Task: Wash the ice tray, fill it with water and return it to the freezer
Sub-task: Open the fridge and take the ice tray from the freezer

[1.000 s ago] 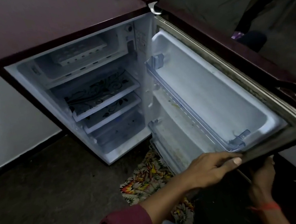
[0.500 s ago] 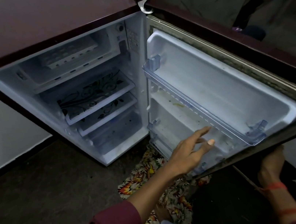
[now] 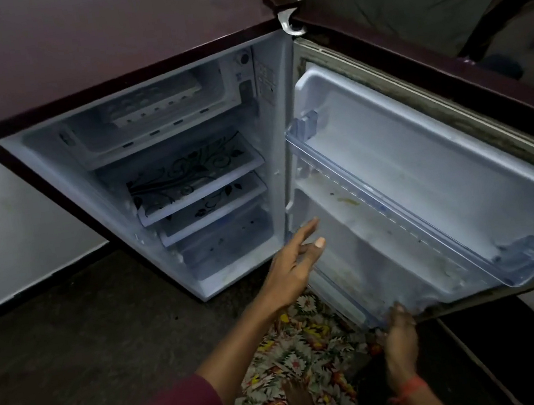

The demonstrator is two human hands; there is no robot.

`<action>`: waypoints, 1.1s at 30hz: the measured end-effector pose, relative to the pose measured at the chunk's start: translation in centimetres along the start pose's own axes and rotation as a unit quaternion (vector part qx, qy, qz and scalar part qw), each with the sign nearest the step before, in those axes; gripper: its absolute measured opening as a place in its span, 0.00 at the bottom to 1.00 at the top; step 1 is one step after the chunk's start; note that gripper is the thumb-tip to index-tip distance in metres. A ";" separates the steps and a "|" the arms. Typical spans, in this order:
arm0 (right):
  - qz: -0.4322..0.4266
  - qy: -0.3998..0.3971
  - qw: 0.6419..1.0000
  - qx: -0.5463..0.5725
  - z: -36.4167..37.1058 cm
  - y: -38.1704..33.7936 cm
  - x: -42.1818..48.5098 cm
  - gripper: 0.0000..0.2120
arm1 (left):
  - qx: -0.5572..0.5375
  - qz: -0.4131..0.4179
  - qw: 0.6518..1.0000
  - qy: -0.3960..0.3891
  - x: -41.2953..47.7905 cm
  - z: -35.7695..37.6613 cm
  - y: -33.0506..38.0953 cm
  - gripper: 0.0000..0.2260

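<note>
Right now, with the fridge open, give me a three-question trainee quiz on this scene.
1. True or false: the ice tray sits in the top freezer compartment.
2. Which hand grips the lower edge of the open door? A) left hand B) right hand C) neither
3. Fill in: the left hand is open and holds ____.

Key: 1 true; 2 B; 3 nothing.
</note>
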State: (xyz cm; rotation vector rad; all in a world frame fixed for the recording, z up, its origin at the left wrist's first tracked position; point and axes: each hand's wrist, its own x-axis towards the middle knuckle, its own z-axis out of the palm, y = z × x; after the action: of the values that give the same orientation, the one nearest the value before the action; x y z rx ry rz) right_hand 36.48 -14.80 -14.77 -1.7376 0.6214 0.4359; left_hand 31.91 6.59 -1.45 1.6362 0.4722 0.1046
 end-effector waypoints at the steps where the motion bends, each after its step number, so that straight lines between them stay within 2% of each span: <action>1: -0.006 -0.029 1.000 -0.008 1.3 -0.6 -0.7 0.22 | 0.002 -0.001 1.000 0.015 0.2 -0.9 -0.1 0.29; 7: -0.133 -0.219 0.965 -0.062 9.3 -5.6 -3.6 0.26 | -0.018 0.005 0.992 0.122 1.7 -6.1 -0.2 0.27; 10: -0.192 -0.277 0.939 -0.071 13.2 -9.2 -4.6 0.30 | -0.019 0.024 0.984 0.175 2.5 -8.7 1.0 0.26; 15: -0.265 -0.345 0.897 -0.082 20.0 -14.9 -5.0 0.26 | -0.025 0.060 0.963 0.262 4.4 -13.7 2.1 0.20; 22: -0.359 -0.353 0.856 -0.120 28.1 -23.2 -5.7 0.27 | -0.048 0.068 0.931 0.356 7.4 -21.0 2.7 0.21; 26: -0.394 -0.345 0.839 -0.149 32.4 -27.1 -5.6 0.20 | -0.039 0.051 0.914 0.400 9.6 -25.2 2.9 0.24; 33: -0.442 -0.339 0.808 -0.191 39.8 -32.3 -5.4 0.19 | 0.003 0.008 0.903 0.430 14.8 -31.5 3.3 0.26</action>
State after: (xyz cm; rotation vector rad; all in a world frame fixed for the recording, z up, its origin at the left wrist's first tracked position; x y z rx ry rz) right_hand 53.36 30.40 3.30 -1.8548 -0.8401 0.4744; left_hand 35.37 41.15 2.81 1.5360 1.1247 0.8619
